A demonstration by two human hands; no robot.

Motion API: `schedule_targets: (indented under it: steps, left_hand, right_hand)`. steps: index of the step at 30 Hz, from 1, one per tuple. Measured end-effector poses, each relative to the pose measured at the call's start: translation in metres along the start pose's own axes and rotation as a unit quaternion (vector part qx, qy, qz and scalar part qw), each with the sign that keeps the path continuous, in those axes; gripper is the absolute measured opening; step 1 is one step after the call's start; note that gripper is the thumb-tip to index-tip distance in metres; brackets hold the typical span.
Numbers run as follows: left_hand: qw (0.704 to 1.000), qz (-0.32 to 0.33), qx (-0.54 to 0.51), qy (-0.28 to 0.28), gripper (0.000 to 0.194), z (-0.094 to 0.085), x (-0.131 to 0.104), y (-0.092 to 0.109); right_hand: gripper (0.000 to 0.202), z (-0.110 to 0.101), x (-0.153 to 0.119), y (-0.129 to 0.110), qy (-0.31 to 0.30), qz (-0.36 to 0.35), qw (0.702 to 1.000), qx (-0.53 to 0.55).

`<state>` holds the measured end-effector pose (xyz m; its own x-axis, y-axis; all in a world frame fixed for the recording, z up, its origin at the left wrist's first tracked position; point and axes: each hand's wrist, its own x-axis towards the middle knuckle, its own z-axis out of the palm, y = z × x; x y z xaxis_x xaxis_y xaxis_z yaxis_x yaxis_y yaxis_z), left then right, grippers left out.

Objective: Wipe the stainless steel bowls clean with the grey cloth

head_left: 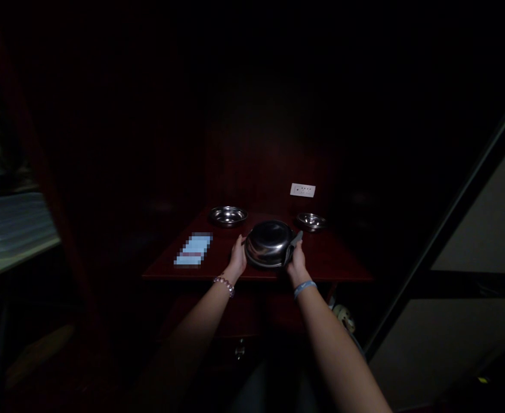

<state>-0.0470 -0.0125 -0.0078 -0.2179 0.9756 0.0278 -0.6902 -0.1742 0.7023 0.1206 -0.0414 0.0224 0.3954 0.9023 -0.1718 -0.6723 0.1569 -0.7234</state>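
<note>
Between my two hands is a shiny metal bowl, seemingly turned upside down, over the front part of a dark red shelf. My left hand grips the bowl's left side, the fingers partly hidden behind it. At the right side, my right hand is closed on a dark grey cloth that lies against the bowl's rim. Behind it stand two more metal bowls, a wider one at the back left and a smaller one at the back right, both upright.
A blurred-out light rectangle lies on the shelf's left part. A white wall socket is on the back panel. Below the shelf is a drawer with a metal lock or pull. Dark panels close in both sides.
</note>
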Motion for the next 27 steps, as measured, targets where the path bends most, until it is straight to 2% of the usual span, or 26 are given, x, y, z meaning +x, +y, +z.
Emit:
schedule_targets:
  steps: [4,6,8,12,17,21,27]
  left_hand:
    - [0.997,-0.044,0.029,-0.053,0.023,-0.001,-0.003,0.001]
    - [0.994,-0.033,0.06,-0.09,0.023,-0.001,-0.005,-0.001]
    - [0.991,-0.013,0.08,-0.105,0.021,-0.001,-0.006,-0.003]
    - [0.994,0.029,0.065,-0.078,0.023,-0.002,-0.005,-0.006]
    - [0.995,0.06,0.015,-0.073,0.025,-0.001,0.002,-0.007]
    - [0.995,0.094,-0.004,-0.036,0.026,0.001,0.006,-0.006]
    - [0.998,0.067,0.014,-0.015,0.026,0.001,0.002,-0.002]
  right_hand:
    - [0.046,-0.001,0.006,0.006,-0.015,-0.016,0.999,0.037]
    - [0.049,0.0,0.008,0.009,-0.011,-0.025,0.999,0.04]
    - [0.048,0.0,0.008,0.013,0.002,-0.037,0.999,0.025]
    - [0.038,0.001,0.005,0.023,-0.013,-0.035,0.999,-0.036]
    - [0.035,0.004,-0.007,0.026,-0.024,-0.033,0.997,-0.065]
    - [0.034,0.008,-0.016,0.015,-0.019,-0.042,0.996,-0.081]
    - [0.03,0.006,-0.016,-0.008,-0.025,-0.036,0.994,-0.1]
